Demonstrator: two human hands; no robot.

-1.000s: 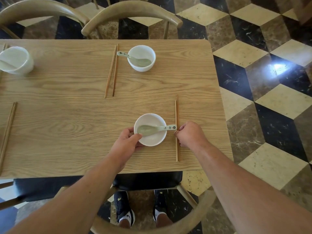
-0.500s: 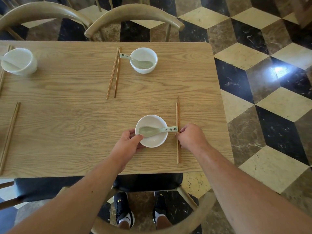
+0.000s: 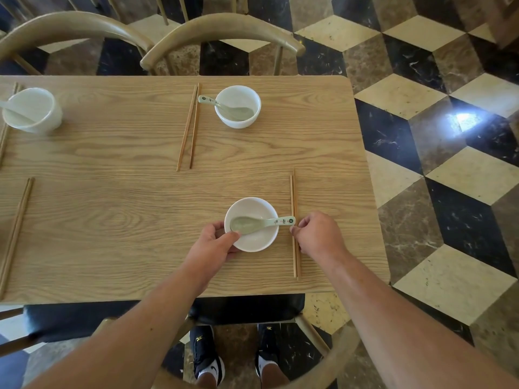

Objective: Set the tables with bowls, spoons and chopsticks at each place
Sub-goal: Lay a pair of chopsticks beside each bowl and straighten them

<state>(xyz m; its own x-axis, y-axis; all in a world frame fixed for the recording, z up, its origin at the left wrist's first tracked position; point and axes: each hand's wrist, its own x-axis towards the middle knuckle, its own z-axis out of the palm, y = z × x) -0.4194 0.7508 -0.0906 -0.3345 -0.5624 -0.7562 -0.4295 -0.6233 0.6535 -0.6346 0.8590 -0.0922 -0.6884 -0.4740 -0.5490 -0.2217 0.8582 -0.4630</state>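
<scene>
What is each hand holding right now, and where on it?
Left hand grips the bowl at its near-left rim. Right hand pinches the chopsticks about mid-length, beside the spoon handle's end.

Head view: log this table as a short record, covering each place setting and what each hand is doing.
Surface: light wooden table
Near place: white round ceramic bowl; pale green ceramic spoon across it, handle pointing right; near wooden chopsticks just right of it
Left hand: holds that bowl's rim
Right hand: pinches the near wooden chopsticks beside the spoon handle
Far place: far white bowl holding far spoon; far chopsticks to its left
Far-left place: edge bowl with a spoon
Near-left place: left chopsticks; no bowl visible
</scene>
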